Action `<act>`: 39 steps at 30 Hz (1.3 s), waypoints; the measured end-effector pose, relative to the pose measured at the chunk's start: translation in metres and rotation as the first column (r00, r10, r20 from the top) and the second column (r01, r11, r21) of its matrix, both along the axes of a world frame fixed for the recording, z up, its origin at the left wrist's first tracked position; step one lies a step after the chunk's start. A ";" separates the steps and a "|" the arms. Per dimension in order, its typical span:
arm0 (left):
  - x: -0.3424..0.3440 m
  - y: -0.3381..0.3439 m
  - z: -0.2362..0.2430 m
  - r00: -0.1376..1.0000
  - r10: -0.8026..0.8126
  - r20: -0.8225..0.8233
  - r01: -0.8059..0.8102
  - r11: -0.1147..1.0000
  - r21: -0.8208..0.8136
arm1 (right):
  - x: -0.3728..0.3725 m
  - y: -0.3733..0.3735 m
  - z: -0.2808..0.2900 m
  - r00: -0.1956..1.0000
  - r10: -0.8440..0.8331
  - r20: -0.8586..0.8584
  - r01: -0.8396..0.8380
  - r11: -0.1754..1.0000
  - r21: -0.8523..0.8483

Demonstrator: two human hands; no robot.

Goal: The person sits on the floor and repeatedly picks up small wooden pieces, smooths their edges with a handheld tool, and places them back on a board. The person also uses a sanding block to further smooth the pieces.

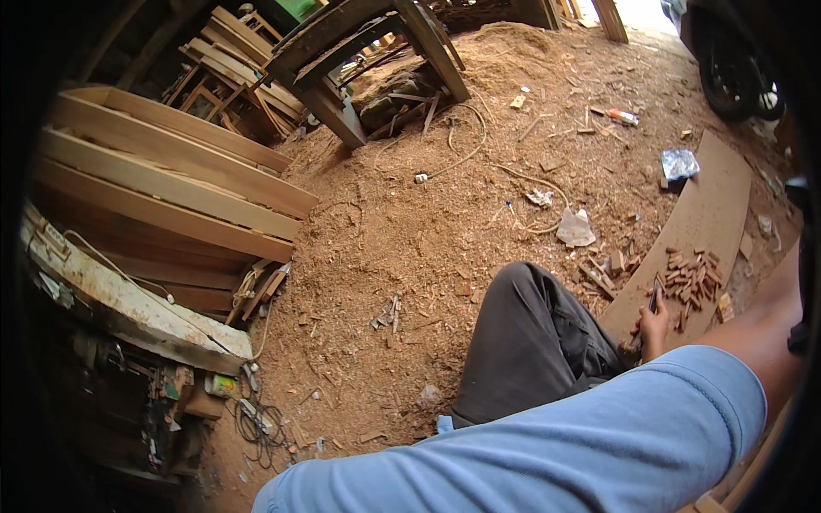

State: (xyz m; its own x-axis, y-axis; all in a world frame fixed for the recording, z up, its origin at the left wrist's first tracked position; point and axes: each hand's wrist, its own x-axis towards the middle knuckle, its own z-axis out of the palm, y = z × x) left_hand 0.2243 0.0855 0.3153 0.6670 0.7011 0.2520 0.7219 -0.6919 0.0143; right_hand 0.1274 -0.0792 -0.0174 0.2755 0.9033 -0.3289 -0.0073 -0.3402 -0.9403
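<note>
My left arm, in a light blue sleeve [530, 436], reaches across the lower part of the view. Its bare forearm [765, 312] runs out at the right rim, so the left hand is hidden. Beyond the sleeve, my right hand [654, 327] is closed round a slim dark hand tool [655, 299] that points upward; its exact kind is unclear. Just right of that hand, a pile of small reddish-brown wood pieces [694, 275] lies on a long flat board [723, 184]. My bent knee in dark grey trousers [522, 299] rises left of the hand.
Wood shavings [376, 248] cover the ground. Long planks [188, 162] are stacked at left, above a pale worn beam [137, 299] and coiled cables [256, 423]. A wooden frame stand [342, 120] is at the back; a wheel [727, 81] stands far right. Clear plastic [575, 228] and scraps lie about.
</note>
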 end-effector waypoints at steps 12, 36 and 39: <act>-0.018 -0.048 -0.028 0.980 0.146 -0.136 -0.179 0.945 -0.273 | -0.006 0.011 -0.018 1.000 -0.010 -0.020 0.013 0.987 0.157; -0.240 -0.083 -0.187 0.221 0.633 0.742 0.390 0.640 -0.662 | 0.010 -0.009 0.118 0.903 0.073 -0.423 0.004 0.984 0.179; -0.250 -0.096 -0.231 0.111 0.709 0.697 0.408 0.607 -0.682 | 0.003 -0.004 0.107 0.878 0.120 -0.464 -0.043 0.984 0.174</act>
